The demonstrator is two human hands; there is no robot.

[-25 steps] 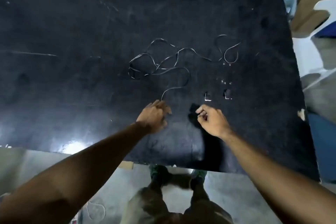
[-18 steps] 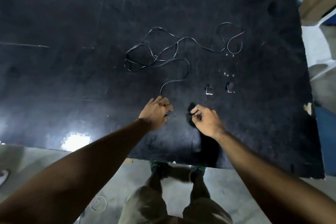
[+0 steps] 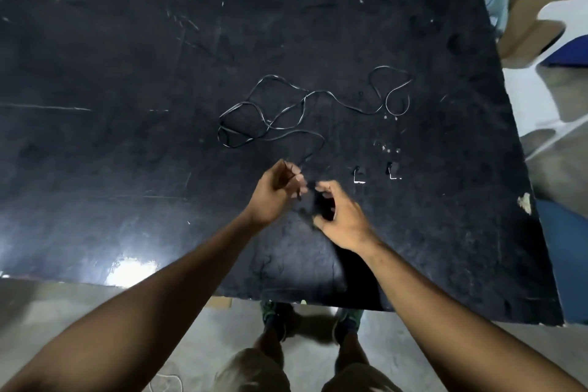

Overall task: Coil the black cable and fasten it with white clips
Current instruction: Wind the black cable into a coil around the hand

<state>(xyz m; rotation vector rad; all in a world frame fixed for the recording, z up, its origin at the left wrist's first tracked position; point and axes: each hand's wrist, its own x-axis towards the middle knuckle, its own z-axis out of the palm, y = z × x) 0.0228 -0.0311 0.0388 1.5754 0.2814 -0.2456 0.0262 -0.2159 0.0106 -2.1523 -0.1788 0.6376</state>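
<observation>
No readable text, labels, brands or numbers; table [image 3: 127,73] bears only scratches.

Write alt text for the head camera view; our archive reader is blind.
A person's left hand pinches the near end of a loose black cable that sprawls uncoiled across a dark table, while the right hand hovers half-open beside it. Two small white clips lie on the table just right of the hands.

Left hand [image 3: 276,191] has lifted off the table, raising the black cable [image 3: 286,124] near end. Right hand [image 3: 340,213] has opened beside it.
</observation>
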